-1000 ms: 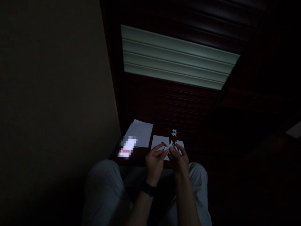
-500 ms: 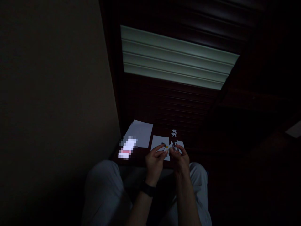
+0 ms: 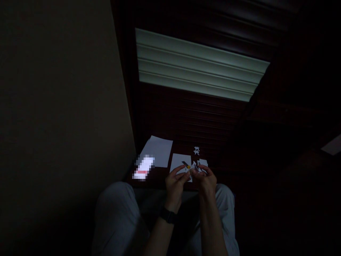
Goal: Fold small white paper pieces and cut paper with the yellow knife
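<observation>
A small piece of folded white paper [image 3: 193, 166] is pinched between my two hands, above the dark table. My left hand [image 3: 174, 180], with a dark watch on its wrist, grips it from the left with thumb and fingers. From the right, my right hand [image 3: 207, 180] holds the other side, its fingers bent round and partly hiding the paper. Behind my fingers a dark, blade-like tool with a yellow part [image 3: 188, 166] lies over a white sheet [image 3: 177, 160]; its exact kind is unclear. More white paper [image 3: 203, 162] lies behind my right hand.
Several small pointed white paper pieces [image 3: 196, 150] lie further back. On the left are a stack of white sheets [image 3: 160, 149] and a bright, pixelated phone-like rectangle [image 3: 144, 168]. A wall [image 3: 66, 89] rises at left; dark slatted panels [image 3: 186, 110] stand behind.
My hands have shifted slightly and still pinch the folded paper. More of the yellow part of the tool shows behind my left fingers. The objects on the table look unmoved.
</observation>
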Action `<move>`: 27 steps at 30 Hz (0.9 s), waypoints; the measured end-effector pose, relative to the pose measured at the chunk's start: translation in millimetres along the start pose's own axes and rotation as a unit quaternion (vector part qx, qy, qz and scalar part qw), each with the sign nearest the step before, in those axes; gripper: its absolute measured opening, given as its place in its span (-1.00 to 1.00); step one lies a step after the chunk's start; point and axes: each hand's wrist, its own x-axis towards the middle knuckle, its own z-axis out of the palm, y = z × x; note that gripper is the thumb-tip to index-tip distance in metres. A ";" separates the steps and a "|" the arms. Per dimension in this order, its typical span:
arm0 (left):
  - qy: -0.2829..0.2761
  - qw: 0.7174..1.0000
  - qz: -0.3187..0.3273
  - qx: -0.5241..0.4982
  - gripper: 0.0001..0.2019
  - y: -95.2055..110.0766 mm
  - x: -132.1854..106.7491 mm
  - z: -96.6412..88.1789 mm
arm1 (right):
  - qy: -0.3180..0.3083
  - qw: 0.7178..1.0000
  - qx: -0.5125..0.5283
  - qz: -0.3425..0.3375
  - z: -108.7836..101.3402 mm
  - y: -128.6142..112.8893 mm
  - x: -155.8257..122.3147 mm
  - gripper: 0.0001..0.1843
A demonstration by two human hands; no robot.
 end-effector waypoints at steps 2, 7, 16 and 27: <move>0.002 1.000 0.004 0.004 -0.53 -0.5 0.4 -0.8 | -0.005 1.000 0.005 -0.004 -1.1 1.9 0.3 -0.55; -0.001 1.000 0.009 0.011 -0.52 -2.8 0.7 -3.0 | -0.050 0.999 0.000 0.021 -4.6 0.6 2.3 -0.49; -0.007 1.000 0.020 0.016 -0.52 -2.9 1.8 -2.9 | -0.051 0.998 0.026 0.004 -2.2 0.4 1.7 -0.47; -0.072 0.997 -0.012 0.041 -0.51 -5.5 4.6 -7.5 | -0.040 0.999 0.007 -0.022 -1.4 -3.9 1.3 -0.44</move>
